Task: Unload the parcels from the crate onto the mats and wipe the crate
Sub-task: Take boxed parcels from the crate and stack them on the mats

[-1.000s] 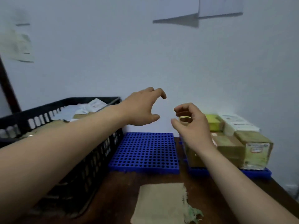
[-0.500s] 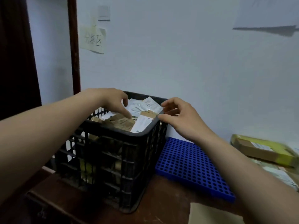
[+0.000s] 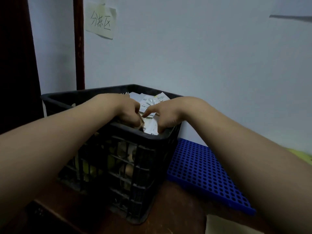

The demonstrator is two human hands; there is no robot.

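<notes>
left hand and right hand grip parcels inside the black crate.

Both hands are reaching into the top of the black crate, which is standing toward the left end of the bench. The left hand is gripping a brown parcel. The right hand is curling its fingers over a white parcel at the crate's near right corner. A blue mat is lying just beside the crate, on its right.
</notes>
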